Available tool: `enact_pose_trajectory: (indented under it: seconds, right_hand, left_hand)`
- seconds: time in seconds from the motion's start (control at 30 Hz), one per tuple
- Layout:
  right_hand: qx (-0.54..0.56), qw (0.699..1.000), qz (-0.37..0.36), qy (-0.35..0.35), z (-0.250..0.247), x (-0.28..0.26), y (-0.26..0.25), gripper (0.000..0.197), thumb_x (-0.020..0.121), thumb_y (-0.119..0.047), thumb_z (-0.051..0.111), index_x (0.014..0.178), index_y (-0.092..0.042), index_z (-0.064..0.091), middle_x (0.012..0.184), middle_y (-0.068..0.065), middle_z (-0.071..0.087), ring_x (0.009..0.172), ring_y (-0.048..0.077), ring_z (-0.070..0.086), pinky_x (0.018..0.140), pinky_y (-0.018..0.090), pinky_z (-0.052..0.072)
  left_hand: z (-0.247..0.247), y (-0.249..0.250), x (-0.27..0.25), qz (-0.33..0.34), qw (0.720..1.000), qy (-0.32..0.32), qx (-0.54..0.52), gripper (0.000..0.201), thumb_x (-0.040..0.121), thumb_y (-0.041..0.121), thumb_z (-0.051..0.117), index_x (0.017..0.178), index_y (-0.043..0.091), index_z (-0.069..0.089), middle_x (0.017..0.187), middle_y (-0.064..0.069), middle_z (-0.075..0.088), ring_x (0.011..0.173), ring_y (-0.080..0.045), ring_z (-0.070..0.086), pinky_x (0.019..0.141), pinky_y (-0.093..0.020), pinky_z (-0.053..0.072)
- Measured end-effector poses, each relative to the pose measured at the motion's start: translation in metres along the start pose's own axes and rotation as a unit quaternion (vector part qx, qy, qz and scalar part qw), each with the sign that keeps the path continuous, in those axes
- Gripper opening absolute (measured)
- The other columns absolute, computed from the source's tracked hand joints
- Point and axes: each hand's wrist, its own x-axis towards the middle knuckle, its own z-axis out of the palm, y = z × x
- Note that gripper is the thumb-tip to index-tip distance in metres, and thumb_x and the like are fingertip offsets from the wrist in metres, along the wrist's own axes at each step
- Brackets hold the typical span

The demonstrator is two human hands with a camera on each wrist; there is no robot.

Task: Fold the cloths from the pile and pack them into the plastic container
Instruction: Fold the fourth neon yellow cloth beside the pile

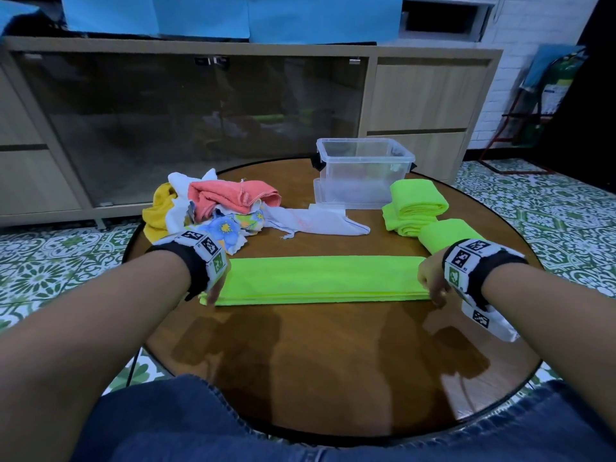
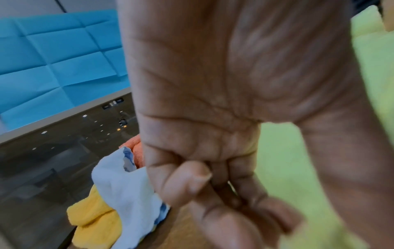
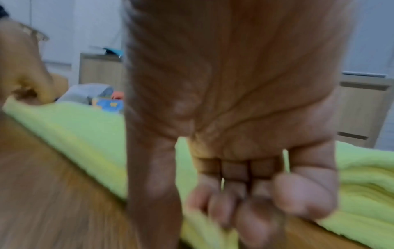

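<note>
Three neon-green folded cloths (image 1: pixel 416 203) beside the empty clear plastic container (image 1: pixel 365 171), none packed.
Left hand (image 1: pixel 213 288) and right hand (image 1: pixel 431 283) pinch a green strip's (image 1: pixel 321 278) ends; mixed cloth pile (image 1: pixel 213 205) waits.

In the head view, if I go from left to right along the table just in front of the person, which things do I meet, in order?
Left hand at the strip's left end → long folded green cloth lying flat → right hand pinching its right end.

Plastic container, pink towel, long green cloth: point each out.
plastic container (image 1: pixel 366 151), head view, rim.
pink towel (image 1: pixel 230 194), head view, top fold.
long green cloth (image 1: pixel 320 278), head view, middle of strip.
</note>
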Motion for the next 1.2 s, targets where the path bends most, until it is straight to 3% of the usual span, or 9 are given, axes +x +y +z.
enact_pose_trajectory:
  seconds: [0.1, 0.17, 0.23, 0.33, 0.47, 0.6, 0.7, 0.97, 1.2]
  right_hand:
    - [0.110, 0.993, -0.014, -0.046, -0.006, -0.005, 0.009, 0.034, 0.090, -0.037, 0.058, 0.067, -0.014, 0.049, 0.064, -0.002, 0.048, 0.054, 0.008, 0.043, 0.050, 0.016, 0.036]
    - [0.148, 0.987, -0.014, 0.063, -0.013, -0.008, 0.017, 0.036, 0.095, -0.035, 0.052, 0.069, -0.010, 0.044, 0.063, -0.001, 0.044, 0.053, 0.011, 0.038, 0.049, 0.019, 0.031]
    - [0.128, 0.973, -0.005, 0.194, -0.016, -0.006, 0.022, 0.023, 0.097, -0.025, 0.045, 0.081, -0.009, 0.044, 0.071, 0.002, 0.043, 0.061, 0.016, 0.038, 0.054, 0.024, 0.030]
    - [0.098, 0.976, 0.010, 0.193, -0.014, 0.005, 0.020, 0.015, 0.098, -0.014, 0.040, 0.110, -0.011, 0.048, 0.109, 0.011, 0.055, 0.083, 0.022, 0.045, 0.065, 0.027, 0.037]
    - [0.099, 0.988, 0.005, 0.120, -0.010, 0.017, 0.015, 0.039, 0.096, -0.018, 0.046, 0.134, -0.009, 0.040, 0.133, 0.013, 0.048, 0.108, 0.027, 0.052, 0.079, 0.029, 0.041]
    - [0.111, 0.987, 0.006, 0.118, -0.014, 0.030, 0.021, 0.046, 0.096, -0.024, 0.050, 0.136, -0.002, 0.039, 0.137, 0.012, 0.046, 0.122, 0.027, 0.048, 0.090, 0.030, 0.041]
    - [0.122, 0.980, 0.034, 0.152, -0.016, 0.047, 0.023, 0.038, 0.097, -0.021, 0.046, 0.132, -0.005, 0.045, 0.131, 0.010, 0.051, 0.116, 0.026, 0.053, 0.082, 0.031, 0.044]
    - [0.124, 0.938, 0.030, 0.322, -0.031, 0.065, -0.020, 0.048, 0.095, -0.008, 0.036, 0.142, -0.006, 0.026, 0.145, 0.014, 0.029, 0.130, 0.032, 0.034, 0.099, 0.041, 0.037]
    - [0.152, 0.968, -0.117, 0.159, -0.032, 0.065, -0.102, 0.064, 0.101, -0.042, 0.022, 0.151, -0.011, -0.003, 0.157, 0.012, -0.013, 0.145, 0.033, -0.009, 0.118, 0.046, 0.008]
  left_hand:
    - [-0.010, 0.007, -0.011, 0.002, 0.990, -0.126, -0.067, 0.026, 0.092, 0.029, 0.055, 0.079, 0.008, 0.064, 0.071, -0.001, 0.059, 0.064, -0.016, 0.056, 0.060, -0.018, 0.041]
    - [-0.016, 0.012, -0.013, -0.010, 0.997, -0.056, -0.054, 0.030, 0.094, 0.018, 0.049, 0.066, 0.009, 0.054, 0.060, 0.000, 0.053, 0.055, -0.011, 0.045, 0.050, -0.015, 0.036]
    - [-0.023, 0.011, -0.012, 0.025, 0.998, 0.059, 0.004, 0.024, 0.097, 0.020, 0.046, 0.096, 0.003, 0.063, 0.085, -0.004, 0.054, 0.075, -0.016, 0.049, 0.063, -0.020, 0.037]
    - [-0.024, 0.006, 0.003, 0.069, 0.995, 0.072, 0.000, 0.043, 0.097, 0.028, 0.049, 0.135, 0.009, 0.044, 0.129, -0.008, 0.050, 0.104, -0.018, 0.049, 0.077, -0.023, 0.036]
    - [-0.010, -0.001, 0.034, 0.068, 0.997, 0.014, -0.018, 0.009, 0.097, 0.019, 0.051, 0.092, 0.013, 0.047, 0.075, 0.002, 0.038, 0.062, -0.004, 0.032, 0.048, -0.014, 0.032]
    - [-0.014, -0.008, 0.036, 0.093, 0.996, 0.016, 0.011, 0.027, 0.095, 0.023, 0.054, 0.119, 0.012, 0.052, 0.107, -0.006, 0.053, 0.090, -0.014, 0.047, 0.053, -0.004, 0.034]
    - [-0.017, -0.011, 0.042, 0.074, 0.995, 0.069, 0.023, 0.013, 0.096, 0.029, 0.050, 0.095, 0.016, 0.050, 0.087, 0.001, 0.049, 0.074, -0.009, 0.047, 0.051, -0.010, 0.031]
    - [-0.012, 0.044, 0.038, 0.029, 0.969, 0.239, -0.050, 0.053, 0.094, 0.024, 0.045, 0.144, 0.019, 0.027, 0.145, -0.007, 0.032, 0.133, -0.027, 0.034, 0.101, -0.040, 0.036]
    - [-0.010, 0.132, 0.022, 0.196, 0.955, 0.160, -0.153, 0.059, 0.102, 0.040, 0.024, 0.151, 0.022, -0.002, 0.159, -0.004, -0.007, 0.146, -0.028, -0.005, 0.116, -0.051, 0.011]
